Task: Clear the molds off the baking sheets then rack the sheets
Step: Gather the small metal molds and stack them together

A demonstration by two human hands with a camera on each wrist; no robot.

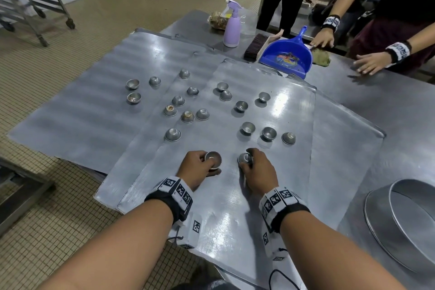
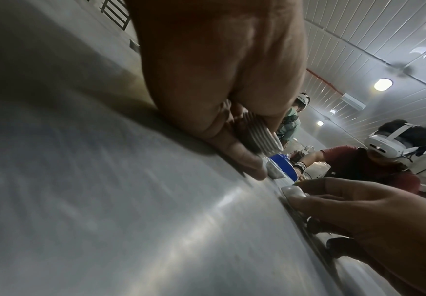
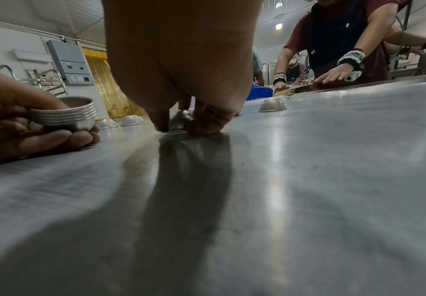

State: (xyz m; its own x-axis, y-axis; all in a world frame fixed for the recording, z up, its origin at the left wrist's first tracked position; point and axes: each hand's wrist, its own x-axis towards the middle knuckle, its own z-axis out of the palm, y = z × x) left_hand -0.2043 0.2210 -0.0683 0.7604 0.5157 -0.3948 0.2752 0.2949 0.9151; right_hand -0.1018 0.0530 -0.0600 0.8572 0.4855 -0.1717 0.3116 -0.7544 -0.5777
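Observation:
Several small round metal molds lie scattered over overlapping grey baking sheets [image 1: 270, 186]; one mold [image 1: 173, 134] sits just beyond my left hand. My left hand [image 1: 200, 167] rests on the nearest sheet and holds a nested stack of molds [image 1: 213, 159], rims up; the stack [image 3: 64, 115] shows clearly in the right wrist view. My right hand [image 1: 254, 169] pinches a single upturned mold [image 1: 244, 158] that sits on the sheet, fingertips [image 3: 201, 128] touching the surface around the mold [image 3: 178, 122].
A large round metal pan [image 1: 407, 221] lies at the right on the table. A blue dustpan [image 1: 287, 55], brush and lilac spray bottle [image 1: 231, 28] stand at the back. Another person's hands [image 1: 367, 62] rest on the far right table. A wheeled sheet rack [image 1: 35, 0] stands far left.

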